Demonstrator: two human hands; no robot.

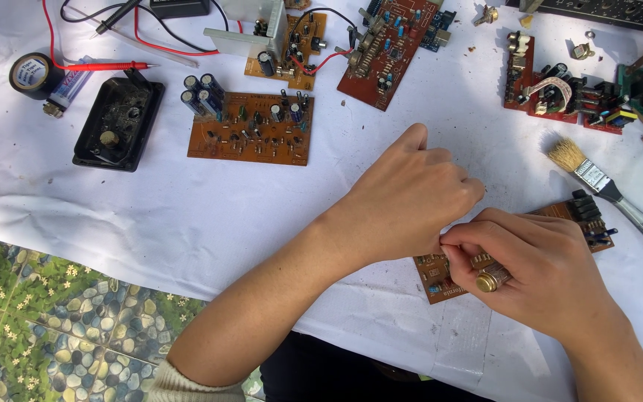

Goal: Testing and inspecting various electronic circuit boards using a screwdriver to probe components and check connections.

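The work in hand looks like a fiddly bit of component handling on the brown circuit board (440, 277) that lies on the white-covered surface (187, 216) near its front edge, toward the front right corner. Both hands are bunched over it, so most of the board is hidden; only its left end and its far right end, with dark connectors, show.

The left hand (403, 201) comes in from the front left, forearm angled across the surface, wrist fairly straight, fingers curled into a loose fist with the thumb and fingertips pinched low at the board's edge. What it pinches is too small to tell. The right hand (537, 272) reaches in from the front right corner, knuckles up, fingers folded down around a brass-coloured knob-like part (489, 281) that sits at the board; its thumb tip meets the left hand's fingertips. Both hands are closed narrow, touching each other.

As a judgement, the step is mid-way: a part is being gripped or worked at, not yet freed or seated. The next move would call for steady, small finger force while the board is kept flat.

A paintbrush (597, 179) lies near the right edge, and an orange board with blue capacitors (251, 128) sits well apart toward the back
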